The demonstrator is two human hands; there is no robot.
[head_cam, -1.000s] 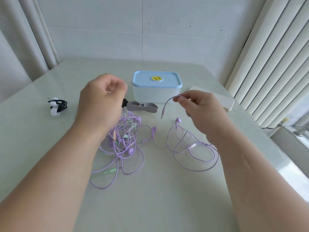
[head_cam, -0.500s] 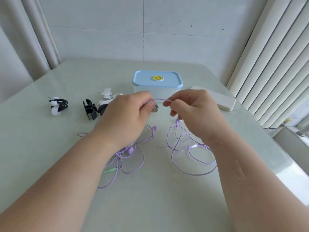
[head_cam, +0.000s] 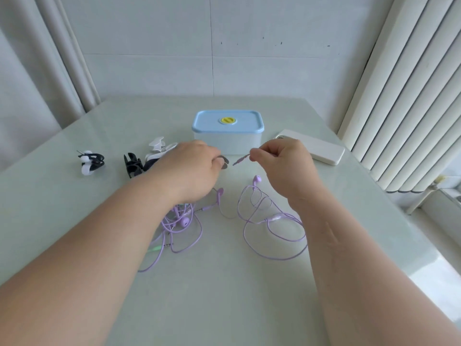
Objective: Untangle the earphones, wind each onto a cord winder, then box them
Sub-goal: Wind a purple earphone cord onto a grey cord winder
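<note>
Currently we see right hand (head_cam: 279, 163) pinching plug end (head_cam: 240, 160), axis toward 8 o'clock | left hand (head_cam: 192, 168) closed, apparently on grey winder (head_cam: 224, 164), nearer.

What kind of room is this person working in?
Probably a room in a home, not a workshop. A pale glossy table stands in a corner against a tiled wall, with a curtain on the left and vertical window blinds on the right.

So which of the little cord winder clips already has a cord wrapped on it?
The white cord winder farthest left, alone, with black cord wound round it. The black winder and white winder beside the left hand look bare.
</note>
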